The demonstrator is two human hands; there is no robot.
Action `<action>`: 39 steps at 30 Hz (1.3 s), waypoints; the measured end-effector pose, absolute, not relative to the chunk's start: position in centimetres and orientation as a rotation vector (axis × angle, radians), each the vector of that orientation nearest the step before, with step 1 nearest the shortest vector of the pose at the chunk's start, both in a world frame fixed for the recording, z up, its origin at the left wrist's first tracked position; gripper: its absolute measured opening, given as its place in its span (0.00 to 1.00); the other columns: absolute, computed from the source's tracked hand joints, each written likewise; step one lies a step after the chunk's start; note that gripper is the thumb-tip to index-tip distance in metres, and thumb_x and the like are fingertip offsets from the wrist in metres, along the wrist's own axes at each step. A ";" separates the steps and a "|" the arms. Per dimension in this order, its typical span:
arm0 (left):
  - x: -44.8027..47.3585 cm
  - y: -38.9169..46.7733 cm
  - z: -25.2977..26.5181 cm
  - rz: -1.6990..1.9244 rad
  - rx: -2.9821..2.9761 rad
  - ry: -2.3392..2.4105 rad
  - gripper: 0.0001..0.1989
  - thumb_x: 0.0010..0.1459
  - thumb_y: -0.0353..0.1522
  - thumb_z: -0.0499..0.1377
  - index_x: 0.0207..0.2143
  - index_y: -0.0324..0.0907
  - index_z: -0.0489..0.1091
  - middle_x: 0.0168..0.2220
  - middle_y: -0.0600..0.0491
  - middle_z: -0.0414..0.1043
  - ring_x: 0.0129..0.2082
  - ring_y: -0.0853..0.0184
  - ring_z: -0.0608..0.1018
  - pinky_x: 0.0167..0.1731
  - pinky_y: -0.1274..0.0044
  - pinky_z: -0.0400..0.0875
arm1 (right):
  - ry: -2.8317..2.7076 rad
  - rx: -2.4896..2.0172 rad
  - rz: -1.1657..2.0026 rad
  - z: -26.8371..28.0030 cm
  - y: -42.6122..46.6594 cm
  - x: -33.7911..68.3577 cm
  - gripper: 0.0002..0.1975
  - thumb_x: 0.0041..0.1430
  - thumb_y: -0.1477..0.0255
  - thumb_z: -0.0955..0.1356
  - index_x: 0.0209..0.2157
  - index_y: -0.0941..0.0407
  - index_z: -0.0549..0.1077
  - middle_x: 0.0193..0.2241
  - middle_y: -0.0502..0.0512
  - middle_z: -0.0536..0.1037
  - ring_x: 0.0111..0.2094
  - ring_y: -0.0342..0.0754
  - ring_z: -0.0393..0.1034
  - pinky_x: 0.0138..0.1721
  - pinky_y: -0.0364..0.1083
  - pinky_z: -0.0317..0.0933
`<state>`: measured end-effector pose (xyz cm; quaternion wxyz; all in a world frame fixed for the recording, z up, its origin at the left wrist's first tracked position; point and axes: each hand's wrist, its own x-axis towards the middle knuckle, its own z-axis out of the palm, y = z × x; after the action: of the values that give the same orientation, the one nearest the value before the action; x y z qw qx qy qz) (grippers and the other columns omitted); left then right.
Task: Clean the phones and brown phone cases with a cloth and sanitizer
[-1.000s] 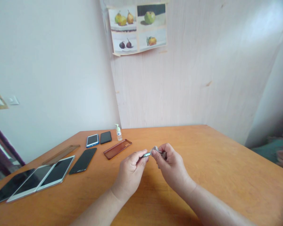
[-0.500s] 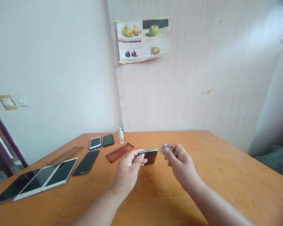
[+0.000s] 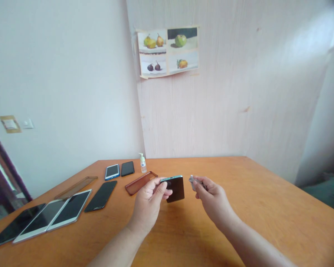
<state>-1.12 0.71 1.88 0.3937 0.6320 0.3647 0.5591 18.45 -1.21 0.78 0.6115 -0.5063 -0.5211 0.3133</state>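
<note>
Left hand (image 3: 149, 202): thumb and fingers pinch one side of the held phone (image 3: 176, 190).
Held phone: up in the air over the table (image 3: 239, 230), in front of the person, with its thin edge on top and its dark flat side facing the person; the thumb and fingertips hide part of it.
Right hand (image 3: 213, 196): pinching a crumpled gray cloth (image 3: 195, 183), which is near the phone but not touching it.
Red-brown case (image 3: 139, 183): lying just behind the left hand, whose fingers come in front of one end.
Pump bottle (image 3: 143, 165): standing up behind that case, with a pale green top.
Small black phone (image 3: 127, 168): flat on the table, left of the bottle.
Blue-edged phone (image 3: 112, 171): just beside the small black one, with a white front.
Long black phone (image 3: 101, 196): flat, nearer the person, between the red-brown case and the tablets.
White tablets: two, side by side, one on the right (image 3: 69, 209) and one on the left (image 3: 40, 220).
Black tablet (image 3: 16, 226): at the far left, next to them.
See-through brown case (image 3: 76, 187): one end reaches the tablets' back corners.
Fruit pictures (image 3: 168, 52): up on the wall.
</note>
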 end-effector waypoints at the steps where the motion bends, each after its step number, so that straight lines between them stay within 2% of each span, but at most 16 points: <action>1: -1.2 0.7 1.9 1.423 1.596 0.932 0.16 0.63 0.40 0.58 0.47 0.37 0.70 0.33 0.50 0.80 0.34 0.63 0.82 0.37 0.73 0.79 | -1.191 -1.143 0.745 1.0 -1.3 18.4 0.20 0.58 0.55 0.67 0.41 0.56 0.78 0.28 0.52 0.73 0.27 0.45 0.66 0.29 0.44 0.62; 8: -0.9 -0.1 2.4 1.361 1.663 0.920 0.15 0.63 0.39 0.58 0.46 0.39 0.72 0.33 0.51 0.79 0.33 0.65 0.82 0.36 0.75 0.77 | -1.293 -0.879 0.774 2.7 -3.5 17.1 0.18 0.63 0.57 0.65 0.44 0.54 0.78 0.29 0.51 0.71 0.30 0.44 0.64 0.32 0.44 0.61; 12: -0.9 -0.3 2.3 1.337 1.695 0.914 0.14 0.63 0.39 0.59 0.45 0.39 0.73 0.32 0.52 0.79 0.33 0.66 0.81 0.35 0.76 0.77 | -1.298 -0.859 0.736 2.1 -3.1 17.0 0.16 0.60 0.59 0.69 0.44 0.53 0.79 0.31 0.52 0.73 0.30 0.44 0.64 0.30 0.43 0.60; 15: -1.1 0.0 2.1 1.341 1.688 0.905 0.14 0.63 0.39 0.59 0.46 0.39 0.72 0.33 0.52 0.79 0.33 0.65 0.81 0.36 0.74 0.77 | -1.239 -0.917 0.858 1.2 -2.1 16.9 0.18 0.57 0.57 0.70 0.44 0.55 0.78 0.26 0.50 0.71 0.26 0.42 0.61 0.26 0.43 0.57; 19: -1.3 0.3 2.1 1.375 1.652 0.909 0.16 0.63 0.40 0.59 0.47 0.39 0.72 0.34 0.50 0.79 0.34 0.64 0.82 0.37 0.73 0.77 | -1.199 -1.004 0.981 0.8 -1.5 17.1 0.19 0.55 0.55 0.71 0.35 0.57 0.77 0.18 0.46 0.65 0.22 0.41 0.57 0.25 0.43 0.53; 21: -1.3 0.3 2.2 1.376 1.645 0.914 0.16 0.62 0.40 0.59 0.47 0.39 0.72 0.34 0.50 0.79 0.33 0.65 0.81 0.36 0.73 0.77 | -1.116 -0.974 1.006 1.3 -1.7 17.4 0.17 0.54 0.55 0.71 0.33 0.57 0.76 0.20 0.46 0.65 0.23 0.41 0.56 0.26 0.42 0.52; 25: -1.4 0.3 2.5 1.351 1.662 0.908 0.15 0.62 0.40 0.59 0.46 0.39 0.72 0.32 0.52 0.78 0.32 0.67 0.80 0.36 0.76 0.75 | -0.975 -0.801 1.143 2.4 -2.3 18.3 0.13 0.56 0.60 0.72 0.34 0.55 0.74 0.27 0.48 0.70 0.26 0.41 0.58 0.28 0.42 0.51; 28: -1.6 0.5 2.7 1.322 1.678 0.898 0.15 0.63 0.40 0.59 0.46 0.40 0.72 0.35 0.52 0.77 0.32 0.68 0.80 0.35 0.76 0.74 | -0.929 -0.709 1.246 2.6 -2.4 18.6 0.10 0.58 0.63 0.71 0.33 0.56 0.73 0.32 0.52 0.73 0.28 0.41 0.61 0.28 0.42 0.51; 32: -1.8 0.7 2.6 1.303 1.706 0.869 0.15 0.63 0.39 0.58 0.48 0.41 0.71 0.40 0.51 0.76 0.33 0.69 0.78 0.37 0.76 0.73 | -0.983 -0.700 1.318 2.6 -2.8 18.3 0.09 0.58 0.65 0.71 0.36 0.55 0.73 0.31 0.51 0.72 0.28 0.41 0.59 0.29 0.42 0.51; 36: -1.7 0.9 2.2 1.345 1.662 0.852 0.16 0.63 0.39 0.58 0.50 0.42 0.67 0.41 0.51 0.75 0.33 0.69 0.79 0.37 0.76 0.73 | -1.132 -0.795 1.316 2.4 -3.2 17.7 0.14 0.57 0.62 0.72 0.40 0.56 0.73 0.31 0.51 0.70 0.28 0.40 0.57 0.29 0.41 0.50; 39: -1.3 0.9 2.0 1.375 1.617 0.808 0.14 0.63 0.38 0.58 0.47 0.41 0.65 0.43 0.50 0.75 0.36 0.67 0.79 0.40 0.74 0.74 | -1.212 -0.852 1.250 1.9 -3.2 17.3 0.15 0.57 0.60 0.72 0.38 0.56 0.73 0.27 0.48 0.67 0.26 0.39 0.54 0.28 0.41 0.49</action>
<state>-1.34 0.86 1.96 0.4215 0.6457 0.3225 0.5490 17.28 -3.20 1.91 0.5660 -0.3623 -0.5156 0.5315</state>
